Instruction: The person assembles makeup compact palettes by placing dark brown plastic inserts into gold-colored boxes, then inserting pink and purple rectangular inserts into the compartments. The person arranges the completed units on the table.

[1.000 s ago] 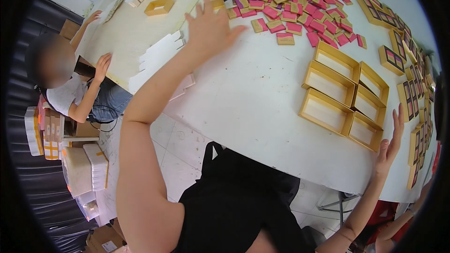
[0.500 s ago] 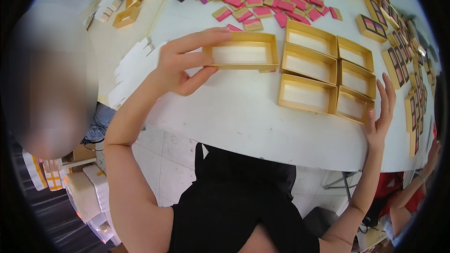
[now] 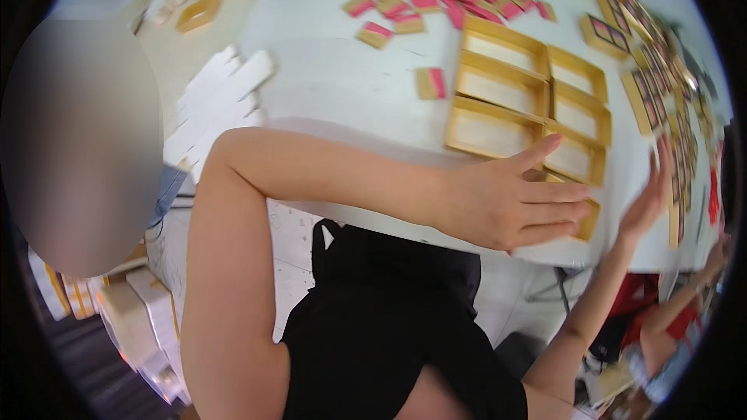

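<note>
Gold trays [image 3: 496, 123] probably line up best with walls flush, so the nearest tray [image 3: 589, 220], on the bench [image 3: 334, 89] partly beneath the left hand [image 3: 517, 206], calls for a light, square nudge. That hand is spread, back uppermost, fingers straight; the right hand [image 3: 647, 196], fingers extended, pinches nothing.

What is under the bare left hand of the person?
Under the bare left hand, parts of a gold, rectangular, open-topped box show around the fingers. The remainder is covered, so I cannot see whether the palm touches it.
</note>
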The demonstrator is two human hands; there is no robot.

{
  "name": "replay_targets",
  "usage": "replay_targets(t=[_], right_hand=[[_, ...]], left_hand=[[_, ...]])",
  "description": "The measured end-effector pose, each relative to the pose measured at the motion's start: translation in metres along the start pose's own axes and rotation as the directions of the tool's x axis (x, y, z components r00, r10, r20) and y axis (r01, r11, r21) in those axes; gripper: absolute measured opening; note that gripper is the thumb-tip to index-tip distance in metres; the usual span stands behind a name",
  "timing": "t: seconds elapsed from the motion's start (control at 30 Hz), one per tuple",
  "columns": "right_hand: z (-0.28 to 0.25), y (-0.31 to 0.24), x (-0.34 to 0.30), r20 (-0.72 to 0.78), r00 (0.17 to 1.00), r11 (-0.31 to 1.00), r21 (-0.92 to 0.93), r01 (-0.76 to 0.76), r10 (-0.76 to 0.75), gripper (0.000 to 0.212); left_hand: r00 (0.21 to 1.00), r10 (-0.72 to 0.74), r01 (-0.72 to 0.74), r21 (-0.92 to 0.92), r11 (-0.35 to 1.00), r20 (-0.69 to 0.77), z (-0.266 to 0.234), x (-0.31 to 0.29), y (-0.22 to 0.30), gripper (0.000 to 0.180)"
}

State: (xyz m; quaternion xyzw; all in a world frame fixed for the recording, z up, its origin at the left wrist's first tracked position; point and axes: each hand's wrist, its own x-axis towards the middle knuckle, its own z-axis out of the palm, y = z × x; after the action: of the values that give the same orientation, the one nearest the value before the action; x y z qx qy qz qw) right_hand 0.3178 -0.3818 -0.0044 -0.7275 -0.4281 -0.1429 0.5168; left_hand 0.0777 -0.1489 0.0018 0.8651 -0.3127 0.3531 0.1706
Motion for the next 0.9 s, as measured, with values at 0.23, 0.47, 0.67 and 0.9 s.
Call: replay_targets(t=[0.23,0.47,0.67,0.9], right_hand=[[0.008,-0.076,-0.053,0.589,0.801,0.827,-0.395,0.401,-0.107,0.080],[0.015,-0.072,-0.057,0.507,0.862,0.879,-0.405,0.251,-0.013,0.080],[0.006,-0.069,-0.064,0.385,0.917,0.849,-0.446,0.284,-0.104,0.074],[0.018,-0.082,-0.065,0.211,0.948,0.779,-0.542,0.315,-0.237,0.069]], left_hand=[[0.523,-0.713,0.795,0.569,0.211,-0.466,-0.232,-0.169,-0.192,0.065],[-0.124,-0.847,0.779,0.478,-0.406,-0.517,-0.345,-0.293,-0.230,0.081],[-0.124,-0.911,0.638,0.671,-0.377,-0.393,-0.373,-0.321,-0.274,0.049],[0.742,-0.567,0.623,0.682,0.383,-0.358,-0.286,-0.141,-0.106,0.007]])
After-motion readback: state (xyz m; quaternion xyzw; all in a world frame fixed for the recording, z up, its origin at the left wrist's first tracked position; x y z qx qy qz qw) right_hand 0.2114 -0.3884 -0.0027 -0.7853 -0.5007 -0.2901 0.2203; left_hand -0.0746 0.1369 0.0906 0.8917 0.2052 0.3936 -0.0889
